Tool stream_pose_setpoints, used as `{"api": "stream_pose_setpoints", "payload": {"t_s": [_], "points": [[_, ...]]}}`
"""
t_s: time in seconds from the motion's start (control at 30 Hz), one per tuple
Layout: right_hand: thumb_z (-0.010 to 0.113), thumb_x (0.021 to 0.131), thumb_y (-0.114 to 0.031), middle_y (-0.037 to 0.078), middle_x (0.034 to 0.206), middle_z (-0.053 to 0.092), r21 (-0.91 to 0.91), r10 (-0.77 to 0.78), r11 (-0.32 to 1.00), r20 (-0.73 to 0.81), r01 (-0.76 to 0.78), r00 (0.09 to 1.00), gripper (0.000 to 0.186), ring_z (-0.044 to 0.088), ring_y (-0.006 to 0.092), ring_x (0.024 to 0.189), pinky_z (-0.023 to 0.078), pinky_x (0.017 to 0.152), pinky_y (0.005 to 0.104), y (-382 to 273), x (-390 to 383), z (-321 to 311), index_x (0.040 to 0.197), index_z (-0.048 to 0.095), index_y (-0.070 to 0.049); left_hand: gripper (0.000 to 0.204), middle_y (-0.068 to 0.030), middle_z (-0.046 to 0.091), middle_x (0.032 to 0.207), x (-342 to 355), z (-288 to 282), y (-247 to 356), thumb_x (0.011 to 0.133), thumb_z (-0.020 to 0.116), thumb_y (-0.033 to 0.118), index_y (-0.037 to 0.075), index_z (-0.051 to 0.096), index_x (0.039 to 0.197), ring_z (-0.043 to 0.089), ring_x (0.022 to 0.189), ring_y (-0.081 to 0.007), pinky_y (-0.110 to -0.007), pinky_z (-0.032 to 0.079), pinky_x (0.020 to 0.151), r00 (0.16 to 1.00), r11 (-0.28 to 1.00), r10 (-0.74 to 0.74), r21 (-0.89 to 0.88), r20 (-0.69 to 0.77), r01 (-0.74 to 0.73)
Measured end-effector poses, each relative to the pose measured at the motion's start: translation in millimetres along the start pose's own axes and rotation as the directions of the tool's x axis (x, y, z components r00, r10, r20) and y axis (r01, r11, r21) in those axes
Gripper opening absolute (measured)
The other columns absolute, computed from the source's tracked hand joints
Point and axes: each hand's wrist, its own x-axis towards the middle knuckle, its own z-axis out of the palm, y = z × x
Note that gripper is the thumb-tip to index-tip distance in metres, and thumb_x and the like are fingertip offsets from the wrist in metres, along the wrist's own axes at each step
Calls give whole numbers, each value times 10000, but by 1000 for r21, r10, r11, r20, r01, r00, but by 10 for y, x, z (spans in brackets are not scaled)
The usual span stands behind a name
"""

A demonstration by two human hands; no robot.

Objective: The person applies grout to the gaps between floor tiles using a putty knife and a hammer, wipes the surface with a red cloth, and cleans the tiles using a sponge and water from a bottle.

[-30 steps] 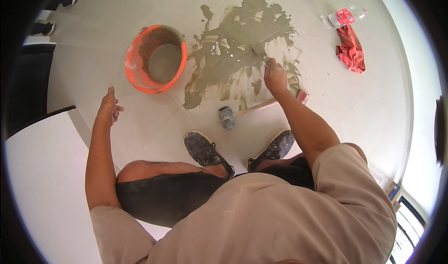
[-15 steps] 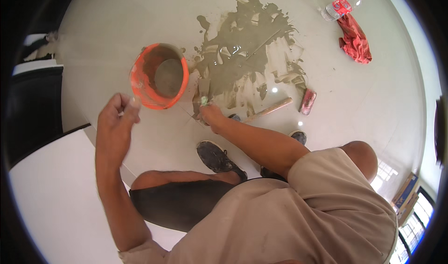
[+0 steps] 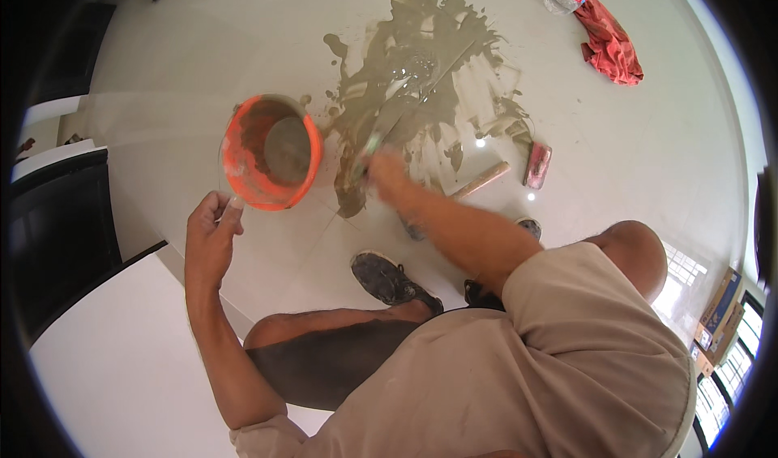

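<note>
My left hand (image 3: 212, 230) is closed at the near left rim of an orange bucket (image 3: 315, 146), thumb against fingers; its grip on the bucket is partly hidden. Tilted toward me, the bucket shows grey, wet mortar (image 3: 289, 152) inside. My right hand (image 3: 389, 176), smeared by motion, is closed round a putty knife (image 3: 372, 145) with a greenish part near the hand. Its blade is over the near left part of the grey mortar patch (image 3: 409, 73) spread on the floor.
Right of the mortar lie a pale wooden stick (image 3: 482, 180) and a reddish block (image 3: 537, 165). Farther right are a red cloth (image 3: 609, 46) and a clear plastic bottle (image 3: 559, 0). My dark shoe (image 3: 381, 278) is close by. A white surface (image 3: 121, 328) stands at my left.
The bucket has come nearer to me along with my left hand. My right hand has moved slightly forward and right with the putty knife, which is more blurred now. The view has shifted a little.
</note>
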Motion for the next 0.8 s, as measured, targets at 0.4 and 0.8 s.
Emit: {"api": "stream_pose_setpoints", "payload": {"t_s": [0.4, 0.8], "points": [[617, 960, -118, 141, 871, 675, 272, -22, 960, -172, 69, 985, 138, 682, 264, 712, 585, 570, 418, -1072, 719, -173, 959, 636, 18, 347, 1, 570, 799, 51, 24, -61, 964, 648, 379, 34, 629, 943, 493, 704, -102, -278, 405, 680, 999, 1000, -6, -14, 33, 6], [647, 920, -105, 106, 791, 635, -8, 73, 997, 24, -73, 997, 83, 631, 212, 600, 552, 518, 370, 87, -192, 192, 884, 620, -36, 370, -9, 579, 815, 111, 111, 142, 963, 639, 384, 14, 633, 977, 509, 716, -115, -283, 417, 683, 995, 997, 72, -33, 69, -70]]}}
